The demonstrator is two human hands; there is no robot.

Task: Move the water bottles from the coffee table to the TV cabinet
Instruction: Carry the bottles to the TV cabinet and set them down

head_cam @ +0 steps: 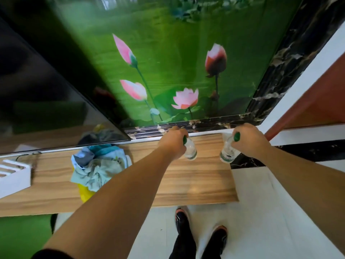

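My left hand (174, 143) grips the green-capped neck of a clear water bottle (190, 151) over the wooden TV cabinet top (196, 180). My right hand (250, 141) holds a second clear bottle (228, 153) by its green cap, near the cabinet's right end. Both bottles hang tilted, their bases low over or on the wood; contact cannot be told. The coffee table is out of view.
A heap of cloths with a yellow bag (97, 165) lies on the cabinet to the left. A white slotted box (13, 174) sits at the far left. A dark TV screen (43, 101) leans over the cabinet. Behind stands a green lotus wall panel (177, 71). My feet (201, 234) stand on white floor.
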